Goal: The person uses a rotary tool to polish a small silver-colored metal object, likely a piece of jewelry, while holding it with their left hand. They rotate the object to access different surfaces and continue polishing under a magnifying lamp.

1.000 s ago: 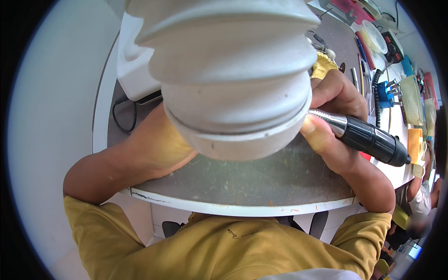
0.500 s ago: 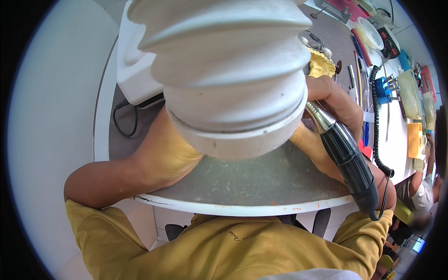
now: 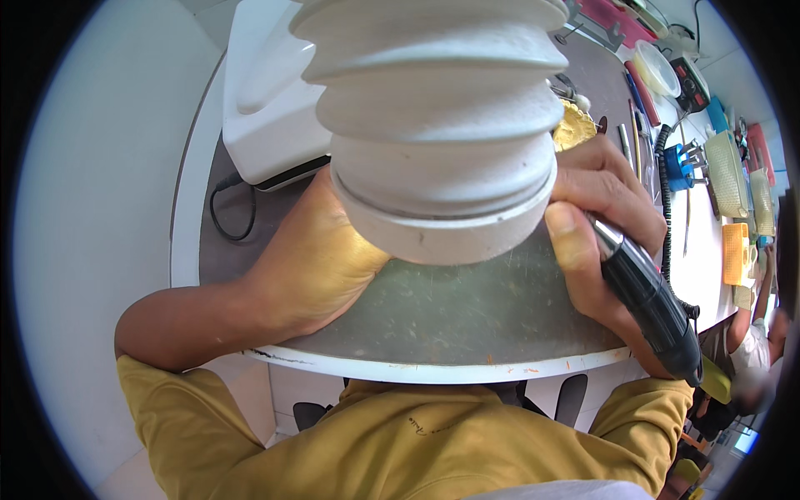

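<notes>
A ribbed white hose (image 3: 437,117) fills the upper middle and hides the work beneath it. My left hand (image 3: 325,258) reaches under its rim from the left, resting near the grey worktop (image 3: 471,312); its fingers are hidden. On the right, my right hand (image 3: 596,217) grips a black-and-silver rotary handpiece (image 3: 648,298) with a coiled cord, its thumb beside the hose's rim and its tip out of clear view. Just beyond that hand lies a yellow dental cast (image 3: 573,125), partly covered by the hose.
A white machine (image 3: 267,133) with a cable stands at the left by the wall. Along the right sit several tools, a clear tub (image 3: 654,67), a blue holder (image 3: 679,167), a mesh basket (image 3: 725,175) and an orange basket (image 3: 735,254). A co-worker (image 3: 746,342) is at the far right.
The handpiece has swung from nearly sideways to a steeper angle. My right fingers have shifted round it, the thumb now higher than half a second ago. The hose appears slightly further right in view.
</notes>
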`<state>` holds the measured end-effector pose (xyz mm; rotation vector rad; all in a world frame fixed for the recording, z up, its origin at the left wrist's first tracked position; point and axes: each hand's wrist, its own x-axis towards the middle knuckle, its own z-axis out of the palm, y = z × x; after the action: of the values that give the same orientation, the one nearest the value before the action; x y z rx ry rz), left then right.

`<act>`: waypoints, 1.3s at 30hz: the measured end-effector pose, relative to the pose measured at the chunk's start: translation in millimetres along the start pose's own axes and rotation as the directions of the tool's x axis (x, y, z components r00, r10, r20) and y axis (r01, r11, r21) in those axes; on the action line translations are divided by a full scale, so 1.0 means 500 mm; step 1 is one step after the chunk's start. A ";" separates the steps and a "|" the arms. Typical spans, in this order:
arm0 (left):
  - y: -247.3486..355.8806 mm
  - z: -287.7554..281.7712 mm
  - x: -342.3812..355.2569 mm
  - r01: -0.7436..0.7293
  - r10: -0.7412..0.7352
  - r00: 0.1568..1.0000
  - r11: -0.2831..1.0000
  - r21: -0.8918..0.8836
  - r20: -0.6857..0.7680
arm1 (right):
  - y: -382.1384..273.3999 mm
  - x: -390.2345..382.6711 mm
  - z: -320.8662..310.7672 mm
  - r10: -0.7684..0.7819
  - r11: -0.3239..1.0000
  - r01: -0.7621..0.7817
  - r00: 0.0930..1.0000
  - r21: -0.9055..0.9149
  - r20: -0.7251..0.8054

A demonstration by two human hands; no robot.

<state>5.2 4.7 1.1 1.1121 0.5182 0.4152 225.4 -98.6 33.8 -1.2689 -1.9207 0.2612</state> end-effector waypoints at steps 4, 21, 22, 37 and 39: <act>-0.006 0.008 0.000 -0.037 0.036 0.999 0.999 -0.035 -0.028 | 0.006 -0.023 0.025 -0.041 0.992 0.052 0.995 0.119 -0.090; -0.018 -0.012 -0.003 0.032 -0.031 0.999 0.998 -0.048 0.022 | -0.001 -0.020 0.023 -0.084 0.974 0.079 0.996 0.213 0.014; -0.019 -0.012 -0.004 0.028 -0.027 0.999 0.999 -0.035 0.024 | -0.003 -0.018 0.022 -0.082 0.976 0.076 0.996 0.205 0.023; -0.024 -0.017 -0.008 0.012 0.010 0.995 0.978 0.208 -0.101 | -0.010 -0.021 0.022 0.025 0.984 -0.030 0.999 0.178 0.031; -0.027 -0.020 -0.008 0.016 0.000 0.996 0.985 0.170 -0.090 | -0.005 -0.021 0.026 0.016 0.984 -0.020 1.000 0.178 0.026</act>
<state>-2.9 4.6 -14.0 1.2596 0.6461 0.4209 216.4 -105.4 21.3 -1.1693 -1.8617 0.4493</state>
